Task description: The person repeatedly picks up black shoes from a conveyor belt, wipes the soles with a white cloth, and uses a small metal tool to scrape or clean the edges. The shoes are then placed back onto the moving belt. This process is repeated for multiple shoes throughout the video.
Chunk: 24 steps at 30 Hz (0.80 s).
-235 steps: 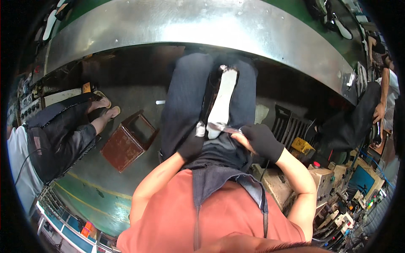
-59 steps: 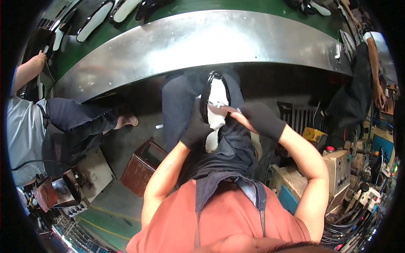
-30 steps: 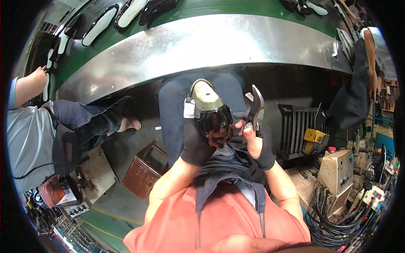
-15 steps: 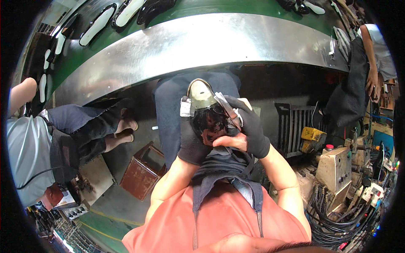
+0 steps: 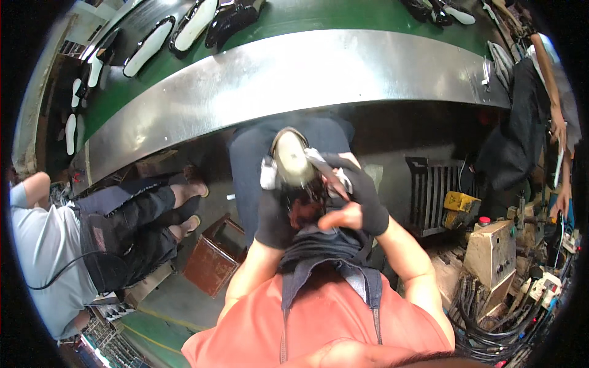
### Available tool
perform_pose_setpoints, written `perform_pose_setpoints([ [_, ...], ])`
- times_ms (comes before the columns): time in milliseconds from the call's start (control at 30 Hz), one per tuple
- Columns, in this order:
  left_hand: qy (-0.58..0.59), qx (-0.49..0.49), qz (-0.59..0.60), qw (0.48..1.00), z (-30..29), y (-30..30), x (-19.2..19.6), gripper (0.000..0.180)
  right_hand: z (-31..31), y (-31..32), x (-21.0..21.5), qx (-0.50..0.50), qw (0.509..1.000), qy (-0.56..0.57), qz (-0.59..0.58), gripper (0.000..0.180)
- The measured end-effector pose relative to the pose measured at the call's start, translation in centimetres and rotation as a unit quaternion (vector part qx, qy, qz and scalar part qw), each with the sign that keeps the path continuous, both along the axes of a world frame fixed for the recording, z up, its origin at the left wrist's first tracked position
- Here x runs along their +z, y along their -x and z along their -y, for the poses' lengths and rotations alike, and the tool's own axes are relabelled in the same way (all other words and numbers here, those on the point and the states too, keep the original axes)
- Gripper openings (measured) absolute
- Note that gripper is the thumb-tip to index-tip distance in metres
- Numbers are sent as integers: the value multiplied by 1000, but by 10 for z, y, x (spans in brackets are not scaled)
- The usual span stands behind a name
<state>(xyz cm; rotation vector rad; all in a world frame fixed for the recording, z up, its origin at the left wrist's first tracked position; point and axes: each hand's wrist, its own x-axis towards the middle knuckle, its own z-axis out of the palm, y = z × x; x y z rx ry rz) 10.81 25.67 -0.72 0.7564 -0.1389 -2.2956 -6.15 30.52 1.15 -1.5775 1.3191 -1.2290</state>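
Note:
I sit at a steel-edged conveyor and hold a dark shoe upper on a pale last (image 5: 293,162) over my lap, sole side up. My left hand (image 5: 274,216), in a black glove, grips the shoe from below on the left. My right hand (image 5: 356,199), gloved in black with the fingertips bare, presses a metal hand tool (image 5: 328,176) against the shoe's right edge. A white tag (image 5: 267,173) hangs at the shoe's left side. My dark apron (image 5: 325,251) lies under the shoe.
A green belt (image 5: 307,15) behind the steel edge (image 5: 294,73) carries soles and dark shoes. A brown box (image 5: 213,256) stands on the floor to my left. Another seated person (image 5: 73,239) is at far left, another stands at far right (image 5: 555,104). Machines and cables (image 5: 497,257) crowd the right.
Over the earlier frames I lifted the shoe from my lap toward my face. Since half a second ago my right hand shifted slightly right along the shoe's edge with the tool.

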Motion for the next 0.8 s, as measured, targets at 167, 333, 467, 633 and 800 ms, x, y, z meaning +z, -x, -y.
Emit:
perform_pose_setpoints([
  [167, 179, -135, 171, 959, 21, -5, -36, 64, -48, -8, -83, -140, 874, -169, 433, 57],
  [333, 258, -183, 135, 939, 171, 66, -8, 49, -56, 3, -126, -129, 882, -367, 267, 76],
  [467, 343, -180, 166, 907, 318, 140, -26, 39, -41, 4, -127, -126, 888, -370, 242, 74],
  [633, 599, -196, 389, 672, 321, 179, -37, 47, -28, 13, -132, -116, 861, -434, 237, 81],
  [800, 672, 131, 661, 307, 386, 75, -57, 58, -30, 9, -132, -102, 846, -443, 278, 71],
])
